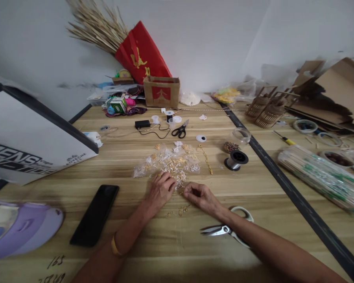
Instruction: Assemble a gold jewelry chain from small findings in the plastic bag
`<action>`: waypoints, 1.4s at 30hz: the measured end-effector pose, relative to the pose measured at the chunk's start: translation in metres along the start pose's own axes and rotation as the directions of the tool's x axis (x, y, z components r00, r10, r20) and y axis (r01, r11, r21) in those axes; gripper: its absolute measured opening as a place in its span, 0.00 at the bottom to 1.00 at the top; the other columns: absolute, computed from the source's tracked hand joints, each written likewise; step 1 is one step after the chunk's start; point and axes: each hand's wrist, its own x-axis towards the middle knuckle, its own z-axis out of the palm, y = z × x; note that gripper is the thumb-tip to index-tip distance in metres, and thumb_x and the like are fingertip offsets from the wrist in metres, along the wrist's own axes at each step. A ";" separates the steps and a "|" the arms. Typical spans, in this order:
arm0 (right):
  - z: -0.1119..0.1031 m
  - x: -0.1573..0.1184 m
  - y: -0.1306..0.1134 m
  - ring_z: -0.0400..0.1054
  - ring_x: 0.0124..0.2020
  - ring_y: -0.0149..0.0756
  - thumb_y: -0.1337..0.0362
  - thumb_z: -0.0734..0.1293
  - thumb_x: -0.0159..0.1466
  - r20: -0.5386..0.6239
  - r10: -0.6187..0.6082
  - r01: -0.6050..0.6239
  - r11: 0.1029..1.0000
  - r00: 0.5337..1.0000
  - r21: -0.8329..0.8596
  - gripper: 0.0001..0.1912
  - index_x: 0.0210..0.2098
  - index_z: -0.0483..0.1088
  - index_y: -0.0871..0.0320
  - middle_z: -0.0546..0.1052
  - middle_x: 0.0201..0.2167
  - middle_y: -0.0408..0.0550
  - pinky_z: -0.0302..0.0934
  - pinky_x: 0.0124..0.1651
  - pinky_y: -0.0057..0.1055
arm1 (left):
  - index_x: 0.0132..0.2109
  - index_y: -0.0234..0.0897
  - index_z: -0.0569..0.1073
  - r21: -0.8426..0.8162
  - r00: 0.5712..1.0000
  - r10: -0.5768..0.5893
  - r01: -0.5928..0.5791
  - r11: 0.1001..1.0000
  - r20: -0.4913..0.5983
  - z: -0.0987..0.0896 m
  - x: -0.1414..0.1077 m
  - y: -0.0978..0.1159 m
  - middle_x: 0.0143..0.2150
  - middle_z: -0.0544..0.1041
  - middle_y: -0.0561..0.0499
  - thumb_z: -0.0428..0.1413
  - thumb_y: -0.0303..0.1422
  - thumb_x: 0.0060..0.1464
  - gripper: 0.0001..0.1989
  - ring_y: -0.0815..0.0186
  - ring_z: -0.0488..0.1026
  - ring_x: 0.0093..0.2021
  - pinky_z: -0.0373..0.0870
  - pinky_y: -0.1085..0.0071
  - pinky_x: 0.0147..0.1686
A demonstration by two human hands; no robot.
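My left hand [162, 187] rests at the near edge of a pile of small gold and silver jewelry findings [177, 163], its fingers curled down. What they hold, if anything, is hidden. Just right of it, my right hand [201, 195] has thumb and fingers pinched together at the pile's near side, and anything between them is too small to name. A few loose gold pieces [183, 210] lie on the wood below both hands. Beyond the right hand a gold chain [205, 159] is stretched out. White-handled scissors [224, 230] lie partly under my right forearm.
A black phone [94, 215] and a purple visor [32, 226] lie at left, near a large white box [32, 141]. Black scissors [180, 129], a wire spool [236, 160] and a dish of beads [231, 147] are farther back. Wrapped sticks [321, 177] occupy the right.
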 end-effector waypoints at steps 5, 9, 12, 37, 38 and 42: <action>-0.002 0.002 -0.003 0.53 0.22 0.26 0.53 0.65 0.59 -0.019 0.029 -0.028 0.999 0.999 0.036 0.16 0.27 0.65 0.61 0.63 0.21 0.39 0.47 0.25 0.25 | 0.30 0.37 0.73 -0.080 0.998 -0.007 0.002 0.997 -0.060 0.000 0.000 -0.001 0.32 0.75 0.50 0.55 0.25 0.52 0.05 0.64 0.69 0.35 0.66 0.67 0.38; -0.003 0.001 -0.004 0.53 0.22 0.26 0.53 0.65 0.59 -0.015 0.043 -0.043 0.998 0.999 0.039 0.16 0.28 0.65 0.60 0.63 0.20 0.39 0.48 0.24 0.25 | 0.30 0.37 0.73 -0.135 0.996 -0.023 0.010 0.991 -0.092 0.000 0.001 -0.001 0.31 0.75 0.50 0.55 0.24 0.51 0.05 0.64 0.70 0.34 0.66 0.68 0.37; -0.002 0.001 -0.005 0.53 0.21 0.25 0.52 0.66 0.58 -0.012 0.058 -0.058 0.998 0.998 0.037 0.17 0.27 0.65 0.60 0.62 0.20 0.39 0.47 0.24 0.25 | 0.29 0.37 0.72 -0.161 0.994 -0.017 0.000 0.987 -0.105 0.000 0.001 -0.002 0.30 0.75 0.50 0.55 0.23 0.50 0.05 0.65 0.70 0.34 0.66 0.68 0.37; -0.013 0.000 -0.005 0.54 0.17 0.23 0.59 0.71 0.55 0.100 0.076 -0.119 0.832 0.992 0.542 0.12 0.27 0.67 0.60 0.65 0.17 0.38 0.44 0.18 0.21 | 0.30 0.36 0.72 -0.352 0.980 -0.133 0.072 0.933 -0.151 0.000 0.001 -0.011 0.28 0.75 0.51 0.54 0.24 0.52 0.06 0.66 0.71 0.32 0.67 0.70 0.35; -0.014 0.001 -0.005 0.53 0.17 0.23 0.60 0.71 0.55 0.092 0.082 -0.120 0.815 0.992 0.566 0.11 0.27 0.67 0.60 0.64 0.17 0.38 0.44 0.18 0.22 | 0.31 0.36 0.73 -0.364 0.979 -0.141 0.078 0.928 -0.149 0.000 0.001 -0.011 0.29 0.76 0.51 0.54 0.24 0.52 0.05 0.66 0.71 0.33 0.67 0.70 0.36; -0.021 0.004 -0.006 0.52 0.17 0.22 0.61 0.71 0.56 0.054 0.119 -0.127 0.769 0.991 0.626 0.10 0.27 0.67 0.60 0.64 0.18 0.39 0.42 0.18 0.22 | 0.36 0.35 0.74 -0.412 0.976 -0.162 0.089 0.907 -0.147 0.000 0.001 -0.011 0.35 0.76 0.47 0.56 0.24 0.51 0.04 0.64 0.72 0.38 0.68 0.68 0.39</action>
